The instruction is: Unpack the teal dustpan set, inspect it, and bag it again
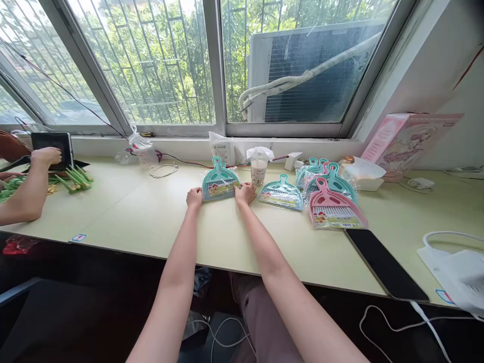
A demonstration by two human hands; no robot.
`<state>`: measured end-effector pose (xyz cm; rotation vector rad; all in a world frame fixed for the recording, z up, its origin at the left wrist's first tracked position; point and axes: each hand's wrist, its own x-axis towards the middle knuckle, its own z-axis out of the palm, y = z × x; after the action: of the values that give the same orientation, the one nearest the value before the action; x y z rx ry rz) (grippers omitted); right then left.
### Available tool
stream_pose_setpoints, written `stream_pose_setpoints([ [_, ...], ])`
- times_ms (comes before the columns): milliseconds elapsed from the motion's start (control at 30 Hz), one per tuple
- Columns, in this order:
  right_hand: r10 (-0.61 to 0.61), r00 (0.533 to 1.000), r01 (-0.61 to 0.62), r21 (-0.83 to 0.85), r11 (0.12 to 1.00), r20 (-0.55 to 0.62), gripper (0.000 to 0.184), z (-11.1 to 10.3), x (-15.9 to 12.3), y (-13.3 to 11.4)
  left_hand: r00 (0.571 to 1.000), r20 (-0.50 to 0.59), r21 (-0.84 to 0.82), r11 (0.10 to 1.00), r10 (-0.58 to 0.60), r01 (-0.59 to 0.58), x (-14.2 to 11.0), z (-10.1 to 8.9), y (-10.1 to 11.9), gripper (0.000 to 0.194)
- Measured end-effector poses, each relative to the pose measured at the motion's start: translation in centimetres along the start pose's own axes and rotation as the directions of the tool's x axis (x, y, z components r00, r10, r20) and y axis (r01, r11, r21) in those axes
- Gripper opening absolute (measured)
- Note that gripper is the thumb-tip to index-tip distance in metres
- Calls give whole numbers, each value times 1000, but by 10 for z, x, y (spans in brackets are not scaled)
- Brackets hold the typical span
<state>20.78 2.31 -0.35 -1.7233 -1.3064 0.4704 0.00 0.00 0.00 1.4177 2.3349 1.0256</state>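
Observation:
A teal mini dustpan and brush set (220, 182) in clear plastic wrap stands on the table between my two hands. My left hand (194, 198) is closed on its left lower edge. On the opposite edge, my right hand (245, 193) pinches the wrapped set. Just right of that hand lies another teal dustpan set (282, 193), also wrapped. Farther right is a pile with several teal sets (335, 176) and a pink dustpan set (335, 206) in front.
Behind my right hand stands a lidded drink cup (259, 166). A black phone (385, 262) lies at the front right edge, near a white power strip (454, 272). A pink box (410, 143) and tissue pack (363, 174) stand behind. At left, another person's hand (47, 157) touches a tablet (62, 146) beside green stalks (75, 179).

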Motion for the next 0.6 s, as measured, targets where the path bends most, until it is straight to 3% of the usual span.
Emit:
stream_pose_setpoints([
  [100, 2, 1000, -2, 0, 1000, -1, 26, 0, 0, 0, 1000, 16, -4, 1000, 23, -23, -2, -1, 2, 62],
  [200, 12, 1000, -12, -1, 1000, -4, 27, -1, 0, 0, 987, 91, 19, 990, 135, -137, -6, -3, 2, 76],
  [333, 19, 1000, -19, 1, 1000, -5, 27, -1, 1, 1, 953, 189, 63, 965, 237, -253, -13, -3, 2, 115],
  [400, 16, 1000, -16, -5, 1000, -2, 30, -2, 1, 1, 954, 175, 86, 962, 243, -260, -14, -1, 4, 107],
  [500, -16, 1000, 16, -25, 1000, -19, 42, -4, -5, -1, 968, 128, 133, 964, 214, -231, -14, 4, 8, 66],
  [600, -145, 988, 141, -74, 987, -45, 45, -10, -19, -4, 971, 109, 191, 954, 213, -231, -13, 7, 13, 49],
])
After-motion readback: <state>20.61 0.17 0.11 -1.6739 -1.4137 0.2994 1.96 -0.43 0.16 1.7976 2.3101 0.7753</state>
